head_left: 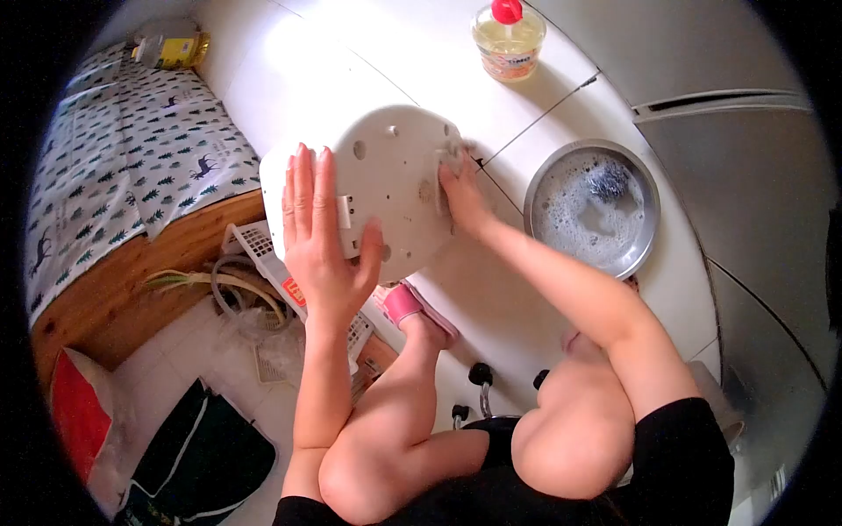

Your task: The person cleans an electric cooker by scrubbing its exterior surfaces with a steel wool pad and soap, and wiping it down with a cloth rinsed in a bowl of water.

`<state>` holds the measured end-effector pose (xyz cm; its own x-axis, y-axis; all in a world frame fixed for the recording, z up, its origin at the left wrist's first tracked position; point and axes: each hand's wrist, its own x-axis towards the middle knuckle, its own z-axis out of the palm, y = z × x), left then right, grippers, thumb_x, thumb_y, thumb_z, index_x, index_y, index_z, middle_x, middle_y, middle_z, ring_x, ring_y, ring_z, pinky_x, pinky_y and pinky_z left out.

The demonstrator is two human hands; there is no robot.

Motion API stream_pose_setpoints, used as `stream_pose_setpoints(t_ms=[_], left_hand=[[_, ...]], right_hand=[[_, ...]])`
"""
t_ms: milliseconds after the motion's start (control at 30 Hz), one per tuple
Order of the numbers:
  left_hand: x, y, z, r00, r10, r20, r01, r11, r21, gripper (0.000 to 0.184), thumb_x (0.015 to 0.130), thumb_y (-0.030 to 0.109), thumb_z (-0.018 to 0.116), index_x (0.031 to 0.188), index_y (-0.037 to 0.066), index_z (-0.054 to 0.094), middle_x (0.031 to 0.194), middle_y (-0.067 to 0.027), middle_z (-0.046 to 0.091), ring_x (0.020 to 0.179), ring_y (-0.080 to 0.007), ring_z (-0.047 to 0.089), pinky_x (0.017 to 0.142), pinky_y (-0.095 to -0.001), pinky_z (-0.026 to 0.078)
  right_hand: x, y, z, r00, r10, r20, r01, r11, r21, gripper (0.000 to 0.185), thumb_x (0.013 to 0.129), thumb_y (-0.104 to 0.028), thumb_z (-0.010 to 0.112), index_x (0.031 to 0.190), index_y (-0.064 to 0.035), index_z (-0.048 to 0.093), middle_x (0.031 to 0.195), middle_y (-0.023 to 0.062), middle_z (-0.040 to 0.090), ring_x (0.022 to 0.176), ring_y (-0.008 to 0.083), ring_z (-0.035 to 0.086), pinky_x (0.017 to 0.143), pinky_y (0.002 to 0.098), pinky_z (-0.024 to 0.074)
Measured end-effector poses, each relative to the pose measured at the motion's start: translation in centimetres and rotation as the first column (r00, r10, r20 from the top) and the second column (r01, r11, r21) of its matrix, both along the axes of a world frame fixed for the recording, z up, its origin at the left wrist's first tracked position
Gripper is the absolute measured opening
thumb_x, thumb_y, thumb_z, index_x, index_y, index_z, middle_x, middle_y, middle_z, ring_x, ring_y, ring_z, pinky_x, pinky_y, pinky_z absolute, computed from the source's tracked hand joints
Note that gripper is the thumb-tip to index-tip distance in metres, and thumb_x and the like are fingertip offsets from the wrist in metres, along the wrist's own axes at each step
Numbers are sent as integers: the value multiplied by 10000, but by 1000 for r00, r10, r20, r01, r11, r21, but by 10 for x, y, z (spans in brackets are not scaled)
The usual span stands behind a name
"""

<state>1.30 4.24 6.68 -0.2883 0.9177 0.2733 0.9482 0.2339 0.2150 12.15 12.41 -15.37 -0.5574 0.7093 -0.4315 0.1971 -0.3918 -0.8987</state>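
A rounded white plastic appliance (pixel 399 232) with small holes, dark specks and a brownish stain on its face is tilted up in front of me; I cannot tell which appliance it is. My left hand (pixel 320 232) lies flat against its left part, fingers stretched and thumb apart. At its right edge is my right hand (pixel 463 188), fingers curled and pressed against the surface. Something pale and greyish shows at those fingertips, too blurred to name. Right of that hand, a steel basin (pixel 533 180) of foamy water holds a metal scouring ball (pixel 609 181).
A dish soap bottle (pixel 509 54) with a red cap stands on the white tiles. Grey cabinet doors (pixel 737 167) border the right. A tree-patterned cloth (pixel 145 158) covers a wooden ledge at left, with a white basket (pixel 250 241) below. Dark green fabric (pixel 206 456) lies lower left.
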Motion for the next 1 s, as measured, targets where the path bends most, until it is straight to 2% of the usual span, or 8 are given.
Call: stream_pose_setpoints(t_ms=[100, 233, 433, 600, 700, 867, 967, 1000], left_hand=[[0, 1, 3, 1000, -24, -1, 24, 999, -46, 723, 804, 200, 639, 1490, 79, 446, 1561, -193, 376, 1449, -394, 343, 1178, -492, 297], [12, 4, 9, 999, -40, -6, 39, 989, -143, 785, 724, 159, 643, 1487, 123, 463, 1562, -170, 385, 1456, -365, 344, 1189, -493, 283], [33, 11, 14, 992, -117, 54, 125, 975, -184, 820, 700, 177, 581, 1506, 123, 433, 1578, -150, 366, 1475, -318, 325, 1212, -474, 236], [63, 14, 13, 973, -166, 163, 191, 969, -154, 782, 732, 128, 532, 1493, 7, 400, 1573, -172, 366, 1475, -307, 329, 1215, -463, 225], [84, 19, 8, 974, -224, 45, 228, 958, -172, 692, 805, 140, 540, 1475, 4, 431, 1553, -172, 395, 1451, -296, 370, 1204, -441, 261], [116, 22, -6, 931, -319, -177, 281, 936, -211, 587, 911, 202, 446, 1456, -13, 452, 1538, -176, 410, 1437, -276, 391, 1204, -410, 277], [134, 21, -13, 901, -363, -238, 304, 919, -252, 581, 941, 222, 409, 1470, -16, 429, 1557, -160, 385, 1458, -270, 356, 1221, -403, 248], [140, 20, -15, 884, -389, -258, 319, 907, -275, 583, 946, 231, 403, 1475, -15, 423, 1564, -156, 377, 1464, -268, 346, 1225, -402, 240]], right_hand=[[11, -48, -22, 960, -130, -249, 54, 955, -291, 717, 1005, -457, 503, 1502, 6, 275, 1493, 220, 410, 1375, 344, 409, 1162, 427, 297], [55, -1, 122, 947, 237, -217, -320, 634, -704, 746, 970, -562, 521, 1462, -20, 378, 1442, 201, 469, 1322, 278, 468, 1134, 404, 337], [86, 51, 171, 930, 34, -366, -307, 617, -724, 688, 958, -484, 606, 1437, -33, 403, 1276, 103, 575, 1119, 141, 600, 838, 271, 544], [83, 80, 190, 964, 40, -265, -161, 875, -456, 779, 945, -468, 651, 1485, -34, 294, 1373, 122, 488, 1257, 186, 504, 1047, 333, 435], [87, 84, 196, 980, 48, -195, -130, 894, -430, 848, 937, -458, 669, 1519, -48, 210, 1438, 135, 428, 1329, 214, 434, 1128, 356, 339], [112, 86, 186, 986, 36, -165, -109, 883, -456, 911, 923, -390, 689, 1560, -58, 129, 1420, 131, 444, 1311, 198, 458, 1106, 337, 368], [136, 86, 167, 993, -33, -111, -26, 872, -489, 760, 932, -336, 653, 1522, -72, 253, 1372, 116, 493, 1261, 183, 500, 1066, 326, 402], [141, 84, 162, 992, -53, -112, -5, 889, -458, 543, 958, -308, 572, 1425, -85, 410, 1288, 88, 566, 1173, 177, 560, 1009, 322, 442]])
